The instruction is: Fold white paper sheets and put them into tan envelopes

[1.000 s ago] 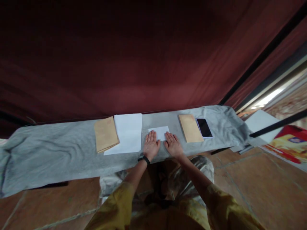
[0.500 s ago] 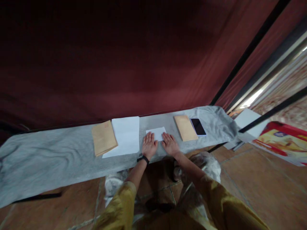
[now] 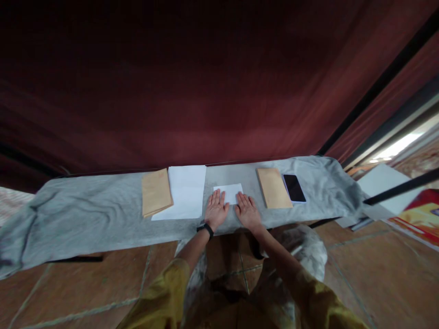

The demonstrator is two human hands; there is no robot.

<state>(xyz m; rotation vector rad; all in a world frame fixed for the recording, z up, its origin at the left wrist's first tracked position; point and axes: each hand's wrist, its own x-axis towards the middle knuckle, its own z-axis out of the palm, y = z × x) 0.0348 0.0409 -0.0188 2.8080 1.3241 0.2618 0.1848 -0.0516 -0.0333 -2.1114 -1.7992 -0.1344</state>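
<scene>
I kept the left hand [image 3: 216, 211] and right hand [image 3: 248, 212] flat, gripping nothing; the small paper [image 3: 231, 193] seemed steadied between the table's [image 3: 236, 172] edges.

Red and yellow box [image 3: 420, 217]: colour print with a small blue mark, cut off at the right edge; too blurred to read as a word or brand
Phone [image 3: 294, 188]: dark screen, no legible digits or words
Black wristband [image 3: 206, 228]: too small to read
Brown envelopes on the left [image 3: 157, 192]: no readable lettering
Brown envelopes on the right [image 3: 274, 188]: likewise
Large white sheets [image 3: 188, 192]: nothing legible
Small white paper [image 3: 230, 192]: nothing legible
</scene>
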